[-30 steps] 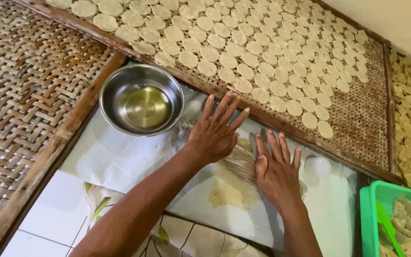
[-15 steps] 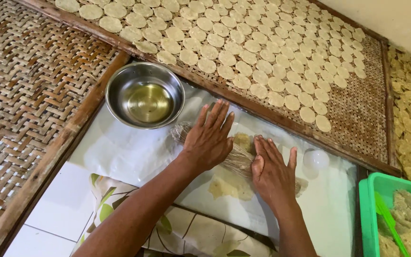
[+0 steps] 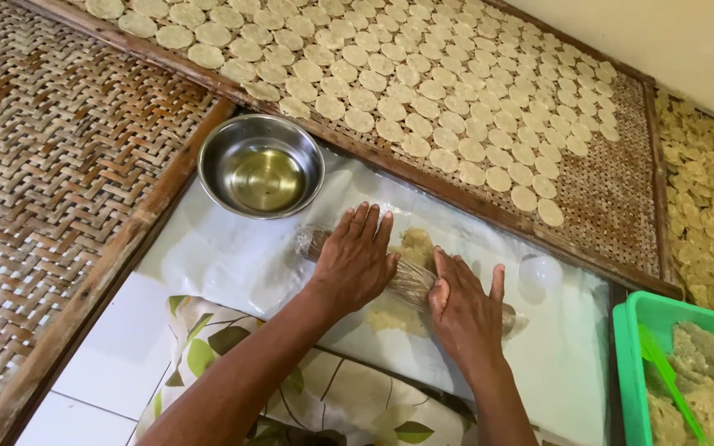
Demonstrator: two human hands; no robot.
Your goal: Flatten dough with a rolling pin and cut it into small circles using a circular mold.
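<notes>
Since the earlier frame both hands have slid a bit further up the sheet w/ the roller, away from the person and closer to the bowl; the dough patch now shows more between them. Left hand (image 3: 355, 260) lies flat, palm down, fingers stretched out and slightly spread, pressing on the left part of the roller (image 3: 411, 281), a wood stick wrapped in clear film. Right hand (image 3: 466, 307) is flat too, fingers straight & together, on the roller's right part. Neither hand grips; both are fully open, just resting on top. The roller lies at a slant, left end higher in the view, right end lower, on top of the dough (image 3: 413, 245), a pale yellow patch squashed thin under it. All this sits on a white plastic sheet (image 3: 233, 260) spread on the floor.

Steel bowl (image 3: 261, 165) w/ a little clear liquid stands just above the left hand, apart from it. Beyond it, a woven bamboo tray (image 3: 601, 194) is packed w/ rows of small flat dough discs (image 3: 423, 91). Another woven mat (image 3: 51, 140) lies at left. A small white round lid (image 3: 540, 269) sits near the right hand. Green tub (image 3: 634, 347) at the lower right holds more dough & a green spatula (image 3: 663, 367). Floral cloth (image 3: 233, 347) lies under the left forearm.
</notes>
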